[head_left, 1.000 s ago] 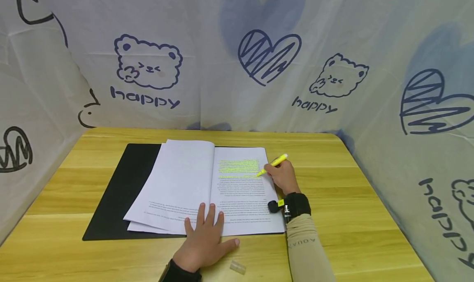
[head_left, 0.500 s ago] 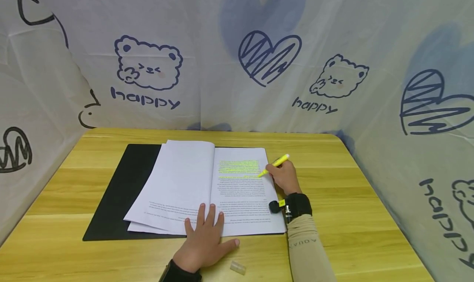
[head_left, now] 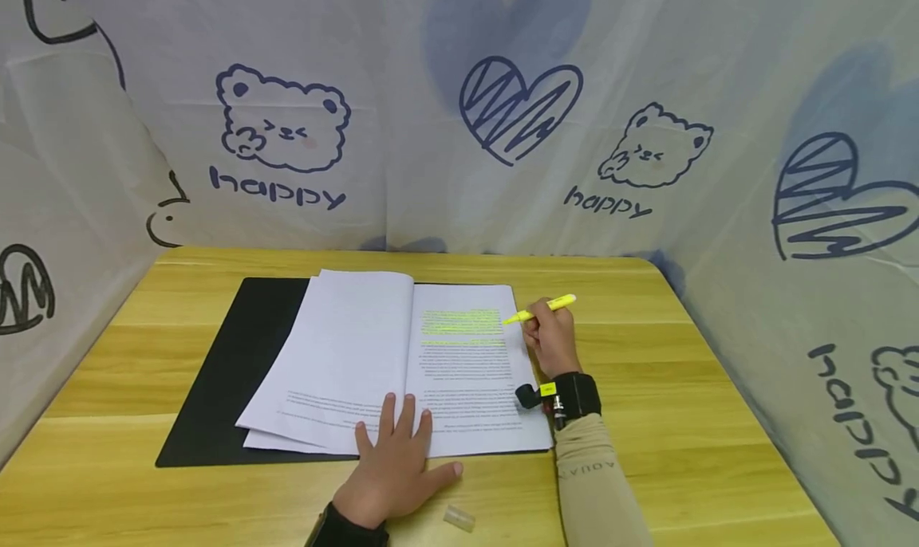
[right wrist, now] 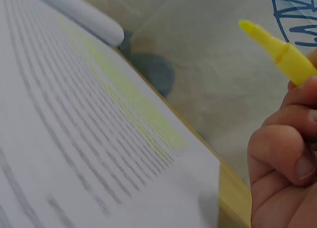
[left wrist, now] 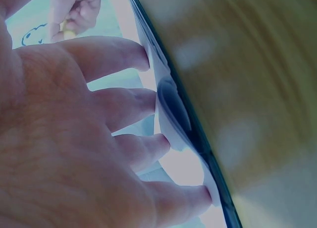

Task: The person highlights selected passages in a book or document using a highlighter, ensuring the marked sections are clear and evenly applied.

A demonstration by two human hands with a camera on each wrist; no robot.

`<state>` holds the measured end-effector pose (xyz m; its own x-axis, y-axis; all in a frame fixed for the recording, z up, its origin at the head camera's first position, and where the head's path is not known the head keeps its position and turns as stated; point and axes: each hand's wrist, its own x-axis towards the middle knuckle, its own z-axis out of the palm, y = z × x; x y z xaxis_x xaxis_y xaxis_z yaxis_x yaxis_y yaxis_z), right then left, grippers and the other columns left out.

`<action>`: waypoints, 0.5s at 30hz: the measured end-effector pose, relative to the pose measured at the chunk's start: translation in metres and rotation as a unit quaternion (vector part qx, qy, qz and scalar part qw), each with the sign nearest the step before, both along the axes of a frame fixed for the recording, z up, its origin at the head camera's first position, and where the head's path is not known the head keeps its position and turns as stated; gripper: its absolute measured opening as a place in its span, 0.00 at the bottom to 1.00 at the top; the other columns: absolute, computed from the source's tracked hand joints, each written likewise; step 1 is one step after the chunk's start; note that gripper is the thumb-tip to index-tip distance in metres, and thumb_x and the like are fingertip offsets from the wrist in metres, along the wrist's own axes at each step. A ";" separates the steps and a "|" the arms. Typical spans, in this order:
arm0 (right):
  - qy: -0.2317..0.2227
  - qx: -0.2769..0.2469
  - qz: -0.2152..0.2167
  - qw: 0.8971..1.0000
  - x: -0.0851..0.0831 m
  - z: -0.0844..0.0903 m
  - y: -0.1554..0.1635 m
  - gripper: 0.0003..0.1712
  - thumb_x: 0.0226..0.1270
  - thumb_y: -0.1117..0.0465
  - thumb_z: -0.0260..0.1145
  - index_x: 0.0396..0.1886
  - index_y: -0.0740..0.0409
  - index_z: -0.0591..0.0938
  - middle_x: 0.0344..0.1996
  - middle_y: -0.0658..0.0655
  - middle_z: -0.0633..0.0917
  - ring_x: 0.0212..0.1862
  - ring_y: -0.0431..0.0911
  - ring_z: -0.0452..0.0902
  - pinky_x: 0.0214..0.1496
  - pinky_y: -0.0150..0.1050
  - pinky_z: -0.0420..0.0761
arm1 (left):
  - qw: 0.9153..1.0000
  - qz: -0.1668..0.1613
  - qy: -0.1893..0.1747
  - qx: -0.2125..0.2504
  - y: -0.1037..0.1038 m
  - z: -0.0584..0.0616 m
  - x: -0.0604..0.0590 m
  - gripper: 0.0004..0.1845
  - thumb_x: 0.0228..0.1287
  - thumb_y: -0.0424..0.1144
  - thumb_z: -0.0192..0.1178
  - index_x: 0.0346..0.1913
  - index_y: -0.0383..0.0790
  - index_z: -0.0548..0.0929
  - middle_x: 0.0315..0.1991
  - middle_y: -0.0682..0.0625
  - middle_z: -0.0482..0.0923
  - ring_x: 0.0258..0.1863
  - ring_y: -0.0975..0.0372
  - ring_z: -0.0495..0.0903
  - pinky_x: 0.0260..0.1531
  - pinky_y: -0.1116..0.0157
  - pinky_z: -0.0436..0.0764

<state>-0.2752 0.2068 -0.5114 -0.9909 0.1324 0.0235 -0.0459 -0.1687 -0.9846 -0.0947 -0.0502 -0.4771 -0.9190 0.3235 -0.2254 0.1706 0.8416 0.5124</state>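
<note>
Highlighter [right wrist: 277, 52] is at 2 o'clock from the centre of the printed document [head_left: 359, 332], with 12 o'clock toward the far edge of the wooden surface [head_left: 682, 419]. Right hand [head_left: 553, 341] pinches the yellow barrel; the exposed tip points between 8 and 9 o'clock and is raised clear of the paper. Left hand [head_left: 393, 474] is at 6 o'clock, fingers spread, fingertips on the lower part of the open pages. Translucent cap [head_left: 459, 518] lies on the surface at 4 o'clock from the left hand. Highlighted lines [head_left: 463, 324] occupy the upper part of the right page. Black backing sheet [head_left: 237, 371] lies beneath the document and projects at 9 o'clock. Printed fabric backdrop [head_left: 409, 172] hangs at 12 o'clock.
</note>
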 end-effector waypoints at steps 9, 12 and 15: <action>-0.007 0.027 0.051 0.998 0.004 0.001 -0.043 0.14 0.72 0.62 0.63 0.26 0.59 0.72 0.15 0.50 0.67 0.16 0.41 0.59 0.18 0.33 0.58 | 1.000 -0.002 0.001 -0.005 0.000 0.001 0.000 0.48 0.69 0.66 0.59 0.75 0.29 0.67 0.80 0.30 0.50 0.81 0.35 0.37 0.65 0.22 0.40; -0.020 0.074 0.059 0.995 0.006 -0.002 -0.059 0.14 0.71 0.58 0.67 0.29 0.60 0.76 0.17 0.51 0.71 0.18 0.42 0.62 0.20 0.33 0.63 | 1.000 -0.003 -0.002 -0.007 0.000 0.000 -0.001 0.48 0.69 0.66 0.59 0.76 0.29 0.67 0.80 0.30 0.49 0.81 0.35 0.36 0.65 0.22 0.40; -0.035 0.115 0.077 0.990 0.009 -0.007 -0.071 0.14 0.69 0.53 0.72 0.31 0.59 0.82 0.20 0.51 0.78 0.20 0.41 0.68 0.23 0.32 0.69 | 1.000 -0.003 -0.004 -0.010 0.001 0.000 -0.002 0.48 0.69 0.67 0.59 0.76 0.30 0.67 0.81 0.31 0.49 0.81 0.36 0.36 0.66 0.22 0.40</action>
<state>-0.2666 0.1359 -0.5185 -0.9992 -0.0206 -0.0340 0.0327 0.0615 -0.9976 -0.0964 -0.0492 -0.4772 -0.9155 0.3239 -0.2385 0.1718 0.8510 0.4963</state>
